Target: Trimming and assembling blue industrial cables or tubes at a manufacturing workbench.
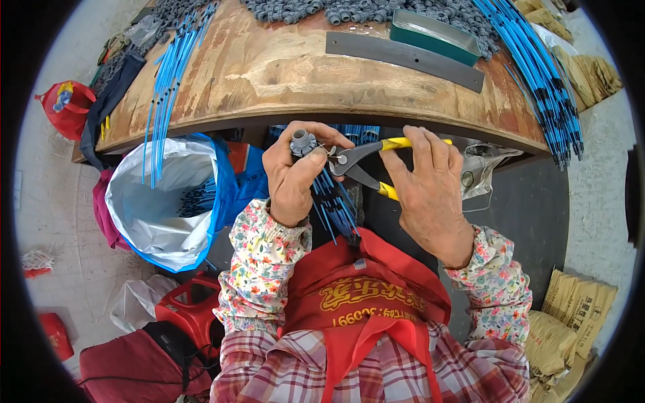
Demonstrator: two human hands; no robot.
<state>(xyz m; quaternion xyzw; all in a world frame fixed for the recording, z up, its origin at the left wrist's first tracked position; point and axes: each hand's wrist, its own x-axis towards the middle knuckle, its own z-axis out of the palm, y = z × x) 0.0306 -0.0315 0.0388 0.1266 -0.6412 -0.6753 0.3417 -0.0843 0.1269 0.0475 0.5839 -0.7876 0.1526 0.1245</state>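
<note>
We see left hand (pixel 292 176) closed around a grey fitting (pixel 303 142) with blue cables (pixel 334 201) hanging below, just under the wooden bench (pixel 269 74) edge. Right hand (pixel 430 191) grips yellow-handled pliers (pixel 366 161), nose at the fitting.

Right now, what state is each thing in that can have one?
left hand: closed around the grey fitting
right hand: gripping the yellow-handled pliers
pliers: jaws at the fitting
blue-lined bag: open, blue rods inside
green tray: lying on the wooden table
</note>
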